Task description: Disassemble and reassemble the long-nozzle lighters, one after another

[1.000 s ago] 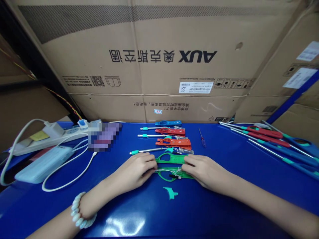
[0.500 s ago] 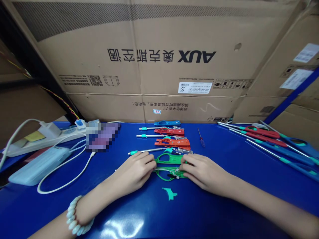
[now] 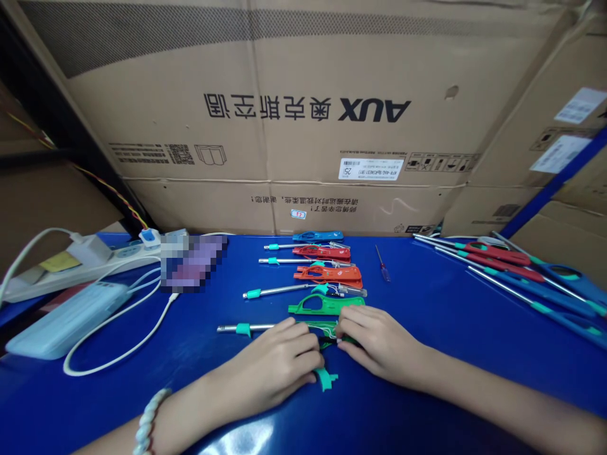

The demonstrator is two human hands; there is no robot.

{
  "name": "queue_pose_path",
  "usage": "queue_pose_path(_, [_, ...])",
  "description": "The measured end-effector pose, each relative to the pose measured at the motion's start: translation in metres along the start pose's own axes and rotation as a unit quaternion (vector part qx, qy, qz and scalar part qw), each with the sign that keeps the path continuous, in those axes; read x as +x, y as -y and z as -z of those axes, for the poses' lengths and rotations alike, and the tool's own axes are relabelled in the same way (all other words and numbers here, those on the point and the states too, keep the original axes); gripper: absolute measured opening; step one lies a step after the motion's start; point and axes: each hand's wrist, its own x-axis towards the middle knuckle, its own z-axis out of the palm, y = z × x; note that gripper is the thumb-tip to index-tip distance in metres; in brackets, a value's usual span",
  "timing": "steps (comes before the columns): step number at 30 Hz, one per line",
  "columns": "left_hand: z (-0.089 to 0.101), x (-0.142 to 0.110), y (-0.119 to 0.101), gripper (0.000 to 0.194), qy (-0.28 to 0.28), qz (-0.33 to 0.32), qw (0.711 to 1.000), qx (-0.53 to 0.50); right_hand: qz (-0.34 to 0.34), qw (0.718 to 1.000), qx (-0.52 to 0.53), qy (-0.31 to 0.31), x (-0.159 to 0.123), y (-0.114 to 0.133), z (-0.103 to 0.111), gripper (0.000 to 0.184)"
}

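On the blue table, my right hand (image 3: 377,344) presses its closed fingers on the right end of a green handle half (image 3: 323,327) with white wires in it. A metal rod with a teal collar (image 3: 239,328) sticks out to the left of that handle. My left hand (image 3: 279,361) lies curled just below the handle, fingertips pinching the left end of a small teal trigger piece (image 3: 327,378). A second green handle shell (image 3: 325,306) lies just beyond both hands.
Beyond lie orange (image 3: 329,273), red (image 3: 322,252) and blue (image 3: 317,236) handle shells with rods, and a small screwdriver (image 3: 383,265). Several long assembled tools (image 3: 512,265) lie at right. A power strip (image 3: 95,259), power bank (image 3: 66,316) and white cable sit left. Cardboard boxes (image 3: 303,107) wall the back.
My left hand has moved down and right from the green handle's left end to the teal trigger piece, uncovering the rod. My right hand has stayed on the handle.
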Motion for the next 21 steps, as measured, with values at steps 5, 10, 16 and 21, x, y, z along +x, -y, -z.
queue_pose_path(5, [-0.003,-0.001,-0.003,0.013,-0.018,0.003,0.999,-0.031,-0.021,0.998,0.051,-0.015,0.001,0.001,0.001,0.01])
queue_pose_path(10, [-0.002,-0.001,0.0,0.017,-0.04,0.007,0.997,-0.062,-0.045,0.995,0.087,-0.028,0.001,0.001,0.0,0.006])
queue_pose_path(16, [-0.002,0.0,0.021,0.017,-0.148,0.101,0.981,-0.074,-0.064,0.991,0.11,-0.039,0.002,0.002,-0.001,0.008])
queue_pose_path(21, [-0.007,0.0,0.028,0.015,-0.142,0.124,0.976,-0.112,-0.079,0.988,0.127,-0.044,0.001,0.002,-0.001,0.009])
